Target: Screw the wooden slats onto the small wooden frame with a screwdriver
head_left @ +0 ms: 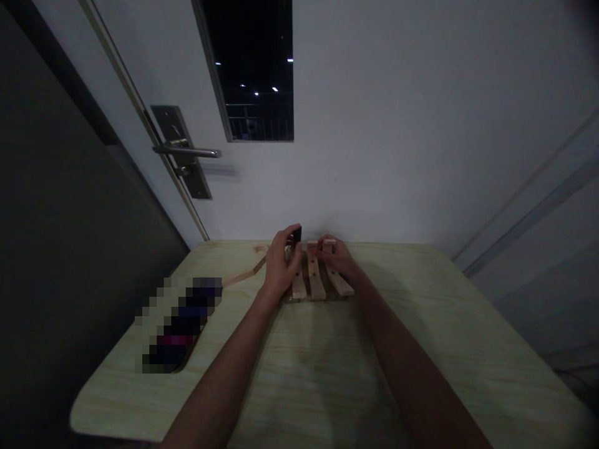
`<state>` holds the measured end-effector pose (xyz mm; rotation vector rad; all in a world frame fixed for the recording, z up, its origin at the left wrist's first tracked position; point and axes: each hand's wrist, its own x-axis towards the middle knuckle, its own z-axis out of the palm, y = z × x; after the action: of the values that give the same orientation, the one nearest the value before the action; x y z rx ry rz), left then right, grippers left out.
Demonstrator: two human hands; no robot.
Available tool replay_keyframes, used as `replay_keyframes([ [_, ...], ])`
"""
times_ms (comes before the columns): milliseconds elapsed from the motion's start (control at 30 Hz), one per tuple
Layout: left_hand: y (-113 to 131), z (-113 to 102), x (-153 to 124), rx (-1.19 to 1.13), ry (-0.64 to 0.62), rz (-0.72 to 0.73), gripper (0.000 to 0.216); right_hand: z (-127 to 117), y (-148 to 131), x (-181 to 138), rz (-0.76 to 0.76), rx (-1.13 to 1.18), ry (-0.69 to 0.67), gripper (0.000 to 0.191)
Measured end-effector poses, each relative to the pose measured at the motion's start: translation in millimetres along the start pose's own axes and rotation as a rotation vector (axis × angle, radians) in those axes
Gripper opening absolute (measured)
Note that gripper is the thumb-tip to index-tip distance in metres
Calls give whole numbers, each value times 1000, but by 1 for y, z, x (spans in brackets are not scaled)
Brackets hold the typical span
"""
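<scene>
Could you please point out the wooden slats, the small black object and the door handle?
wooden slats (317, 282): head view, middle slat.
small black object (296, 235): head view, its top end.
door handle (194, 151): head view, lever bar.

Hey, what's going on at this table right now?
A person is working with both hands at the far edge of a light wooden table. The left hand holds a small dark object at its fingertips, while the right hand grips the end of one slat of a small wooden slat assembly lying flat. A loose wooden strip lies to the left, with a blurred-out item nearer the table's left edge. A door with a metal handle stands behind.
</scene>
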<state>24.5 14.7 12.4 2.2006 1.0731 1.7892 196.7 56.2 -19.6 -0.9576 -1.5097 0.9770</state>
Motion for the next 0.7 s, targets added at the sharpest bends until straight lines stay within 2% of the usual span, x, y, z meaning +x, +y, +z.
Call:
replay_keyframes([
  [200, 1, -1, 3, 102, 95, -4, 35, -1, 0, 1, 10, -19, -15, 32],
  [700, -4, 1, 0, 84, 7, 26, 45, 0, -3, -1, 0, 1, -7, 32],
])
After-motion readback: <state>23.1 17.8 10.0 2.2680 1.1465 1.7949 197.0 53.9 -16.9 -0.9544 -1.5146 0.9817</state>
